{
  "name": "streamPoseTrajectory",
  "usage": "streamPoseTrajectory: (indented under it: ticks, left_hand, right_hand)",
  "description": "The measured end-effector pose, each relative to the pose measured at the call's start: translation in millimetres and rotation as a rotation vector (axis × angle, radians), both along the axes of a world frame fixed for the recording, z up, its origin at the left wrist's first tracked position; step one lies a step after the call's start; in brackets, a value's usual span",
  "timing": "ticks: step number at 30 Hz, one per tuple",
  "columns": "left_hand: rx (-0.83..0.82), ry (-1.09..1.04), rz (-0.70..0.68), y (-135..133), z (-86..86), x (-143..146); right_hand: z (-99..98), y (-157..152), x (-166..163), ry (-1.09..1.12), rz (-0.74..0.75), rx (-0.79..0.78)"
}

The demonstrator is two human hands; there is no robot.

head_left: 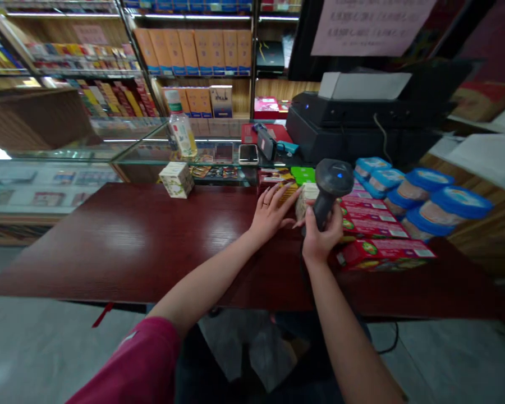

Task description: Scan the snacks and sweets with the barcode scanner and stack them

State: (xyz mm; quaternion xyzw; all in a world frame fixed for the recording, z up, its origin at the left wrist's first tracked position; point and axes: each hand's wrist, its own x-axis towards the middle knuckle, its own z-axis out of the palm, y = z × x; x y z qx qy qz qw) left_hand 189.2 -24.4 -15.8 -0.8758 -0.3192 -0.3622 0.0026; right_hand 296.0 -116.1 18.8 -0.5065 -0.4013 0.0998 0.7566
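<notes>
My right hand (321, 236) is wrapped round the handle of a black barcode scanner (330, 184), whose head points at a small pale box (304, 201) on the dark red counter (151, 241). My left hand (271, 213), a ring on one finger, lies with fingers stretched out against the left side of that box, steadying it. Both hands are at the counter's middle right.
Red flat boxes (379, 238) and blue-lidded tubs (441, 210) lie to the right. A white box (176, 179), a bottle (180, 130) and a phone (248, 153) sit by the glass case. A black till (362, 123) stands behind; shelves of goods line the back.
</notes>
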Motion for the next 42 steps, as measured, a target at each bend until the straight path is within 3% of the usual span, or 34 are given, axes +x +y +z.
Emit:
streamPoseTrajectory:
  ticks: [4, 9, 13, 17, 22, 24, 30, 32, 39, 42]
  left_hand:
    - [0.033, -0.055, 0.146, 23.5, 0.9, -89.8]
    - [-0.016, -0.433, 0.505, 69.2, 4.0, -221.3]
    - [-0.07, -0.688, 0.622, 106.2, -5.2, -274.8]
    - [-0.178, -0.726, 0.55, 119.0, -18.7, -274.1]
    - [-0.213, -0.71, 0.658, 105.3, -21.3, -259.8]
    - [-0.267, -0.665, 0.642, 101.8, -18.9, -257.4]
    - [-0.47, -0.523, 0.236, 97.9, -13.7, -246.2]
    - [-0.507, -0.507, 0.158, 95.9, -13.8, -240.9]
    - [-0.306, -0.514, 0.358, 97.1, -15.2, -237.3]
    - [-0.276, -0.465, 0.372, 90.9, -9.0, -242.3]
  right_hand:
    - [-5.2, 0.2, -15.6, -0.06, 0.248, -0.074]
    - [-14.2, 7.1, -47.0, -0.033, 0.596, -0.199]
    - [-19.0, 26.1, -75.2, 0.005, 0.774, -0.292]
    - [-20.8, 52.8, -95.2, 0.016, 0.851, -0.35]
    - [-20.5, 68.6, -102.4, 0.04, 0.867, -0.381]
    - [-19.8, 66.7, -100.7, 0.038, 0.87, -0.383]
    - [-18.2, 57.2, -94.4, 0.028, 0.899, -0.415]
    - [-18.5, 55.8, -93.3, 0.033, 0.899, -0.413]
    - [-20.1, 54.5, -91.6, 0.042, 0.886, -0.43]
    - [-19.7, 54.6, -92.1, 0.038, 0.879, -0.43]
